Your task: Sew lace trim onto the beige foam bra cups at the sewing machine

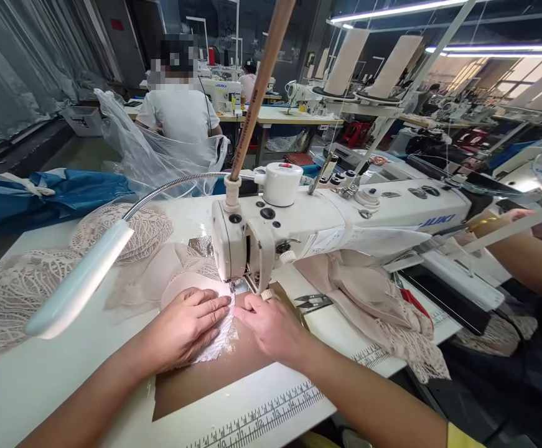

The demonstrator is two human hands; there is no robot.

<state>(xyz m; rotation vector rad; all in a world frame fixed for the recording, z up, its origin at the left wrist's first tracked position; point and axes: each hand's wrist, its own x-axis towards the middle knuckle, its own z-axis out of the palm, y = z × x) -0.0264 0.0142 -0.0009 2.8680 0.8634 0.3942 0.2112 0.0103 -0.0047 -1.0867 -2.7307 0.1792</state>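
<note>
My left hand [187, 328] lies flat with fingers stretched out, pressing a piece of white lace fabric [218, 344] onto the brown plate below the needle. My right hand [267, 325] rests beside it, fingers curled down on the fabric's right edge just in front of the presser foot [239, 287]. The white sewing machine [327, 224] stands directly behind both hands. A pale pink padded piece [184, 285] lies under the lace, left of the needle.
A gooseneck lamp [79, 280] reaches over the left of the table. Lace pieces [9, 292] are piled at left, beige fabric [373, 305] and thread snips [315, 302] at right. Another person's arm [518, 249] shows at far right; a seated person [180, 112] works behind.
</note>
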